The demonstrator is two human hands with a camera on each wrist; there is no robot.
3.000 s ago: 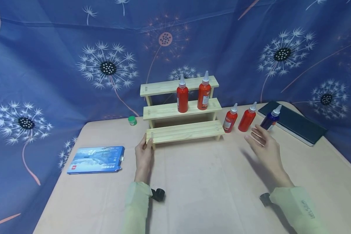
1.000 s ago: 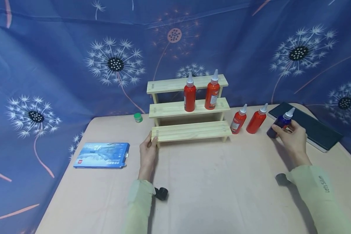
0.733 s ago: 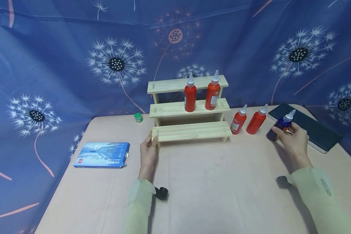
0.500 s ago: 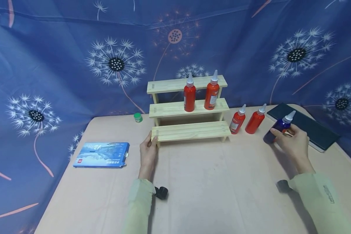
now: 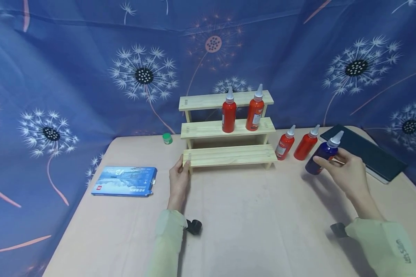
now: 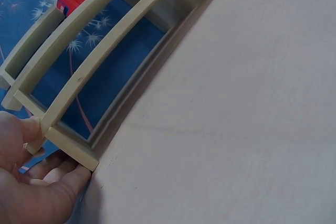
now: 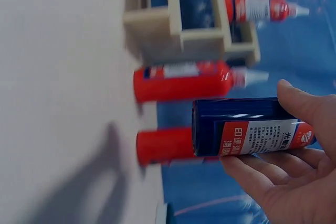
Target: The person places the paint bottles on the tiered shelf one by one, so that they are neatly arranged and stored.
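Observation:
My right hand (image 5: 351, 177) pinches a dark blue squeeze bottle (image 5: 320, 158) with a pale pointed nozzle, tilted and lifted above the table. Its red-and-white label (image 7: 262, 136) faces the right wrist camera. At the left end of a three-step wooden display rack (image 5: 230, 156), my left hand (image 5: 178, 182) grips the lowest step, thumb on one side and fingers around the end leg (image 6: 73, 148). Two red squeeze bottles, one (image 5: 228, 117) left of the other (image 5: 255, 114), stand on the middle step. Another red bottle (image 5: 285, 147) and its neighbour (image 5: 306, 147) stand right of the rack.
A dark green book (image 5: 367, 154) lies at the back right, behind the blue bottle. On the left are a flat blue box (image 5: 124, 181) and a small green-lidded jar (image 5: 167, 138). A blue dandelion-print cloth (image 5: 152, 34) hangs behind the table.
My right hand reached the blue bottle, took hold of it, then lifted it and moved it left and nearer. The left hand has stayed at the rack. The head view has shifted slightly.

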